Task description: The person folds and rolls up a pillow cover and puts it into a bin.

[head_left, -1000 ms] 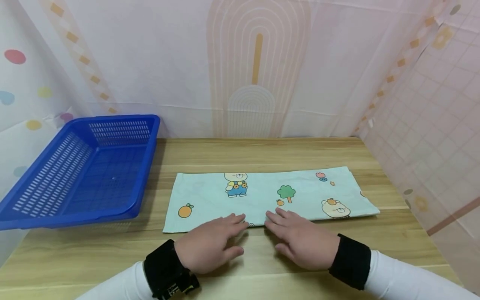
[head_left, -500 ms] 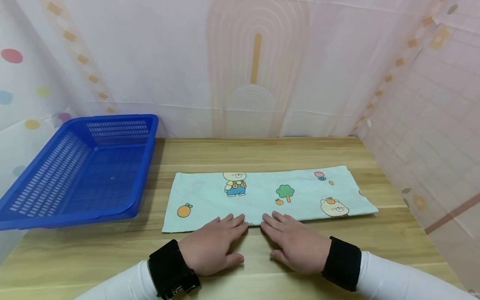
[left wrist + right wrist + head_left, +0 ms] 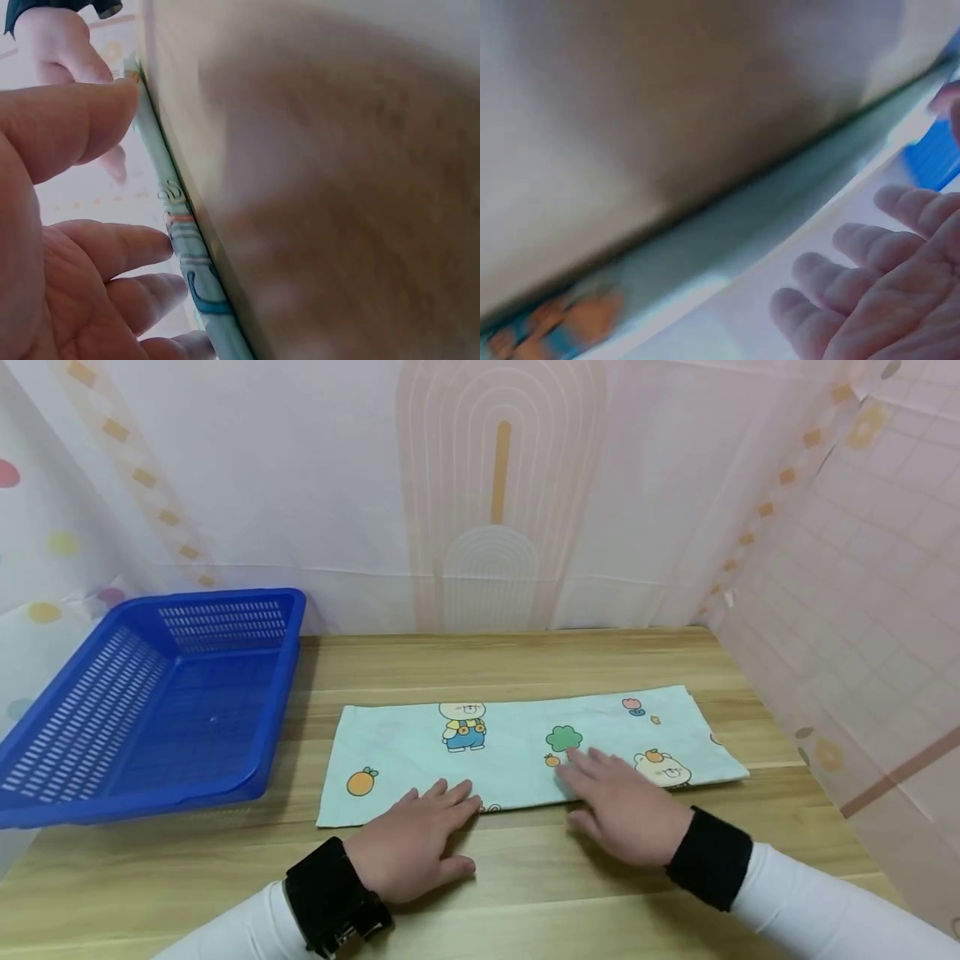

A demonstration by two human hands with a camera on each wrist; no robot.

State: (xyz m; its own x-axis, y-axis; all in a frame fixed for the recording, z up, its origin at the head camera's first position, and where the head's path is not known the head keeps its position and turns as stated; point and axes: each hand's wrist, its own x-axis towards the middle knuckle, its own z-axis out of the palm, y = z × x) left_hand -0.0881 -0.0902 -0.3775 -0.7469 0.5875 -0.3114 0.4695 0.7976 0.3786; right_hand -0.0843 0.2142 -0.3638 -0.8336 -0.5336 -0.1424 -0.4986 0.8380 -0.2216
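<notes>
A light mint cloth (image 3: 510, 747), printed with bears, oranges and a tree, lies folded into a long strip on the wooden table. My left hand (image 3: 412, 843) has its fingers spread, their tips on the cloth's near edge left of the middle. In the left wrist view its fingertips (image 3: 161, 244) are right at the folded edge (image 3: 196, 270). My right hand (image 3: 626, 810) is over the near edge right of the middle, fingers extended, overlapping the base of the printed tree. The right wrist view shows its straight fingers (image 3: 832, 277) apart from the cloth's edge (image 3: 735, 217).
A blue plastic basket (image 3: 273, 718) with slotted sides stands at the left of the table (image 3: 525, 918). Behind the table hangs a pale patterned curtain (image 3: 337, 485), and a pink-grid sheet (image 3: 870, 610) closes off the right side.
My right hand has moved right and farther onto the cloth, away from the left hand. The left hand stays at the near edge. The head view has shifted slightly.
</notes>
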